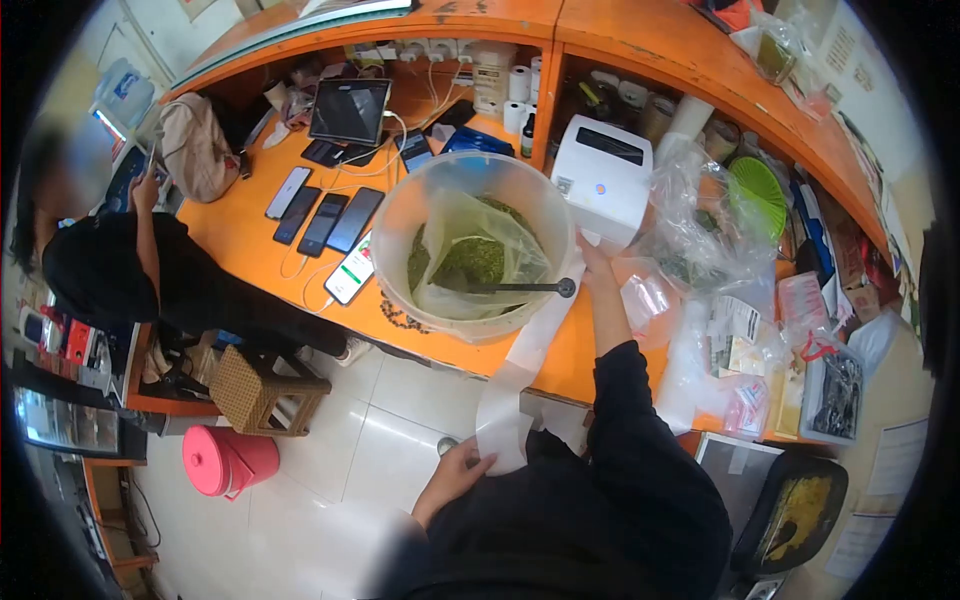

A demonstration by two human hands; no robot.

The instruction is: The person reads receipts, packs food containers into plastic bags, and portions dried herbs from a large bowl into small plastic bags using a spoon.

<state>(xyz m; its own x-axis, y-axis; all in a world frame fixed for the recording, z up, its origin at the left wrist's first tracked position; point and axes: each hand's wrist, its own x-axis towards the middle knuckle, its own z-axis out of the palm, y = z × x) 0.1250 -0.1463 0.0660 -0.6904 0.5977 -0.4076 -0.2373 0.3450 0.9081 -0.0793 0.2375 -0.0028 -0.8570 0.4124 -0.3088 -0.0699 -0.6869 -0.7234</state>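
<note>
A long white paper strip point(543, 335) comes from the front of a white label printer point(601, 180) and hangs over the table's front edge. Low in front of my body, my left hand point(458, 478) pinches the strip's lower end between thumb and fingers. My right hand point(597, 268) is at the printer's front, its fingers closed at the strip's upper part. Left of the strip stands a large translucent bucket point(400, 285), lined with a clear bag and partly filled with green leafy bits point(472, 262). A dark-handled scoop point(530, 287) rests in it.
Several phones point(322, 222) and a tablet point(348, 108) with cables lie left of the bucket. Plastic bags point(705, 215), a green basket point(757, 195) and packets crowd the right. A person point(100, 255) stands at left, near a wicker stool point(262, 385) and pink bucket point(228, 462).
</note>
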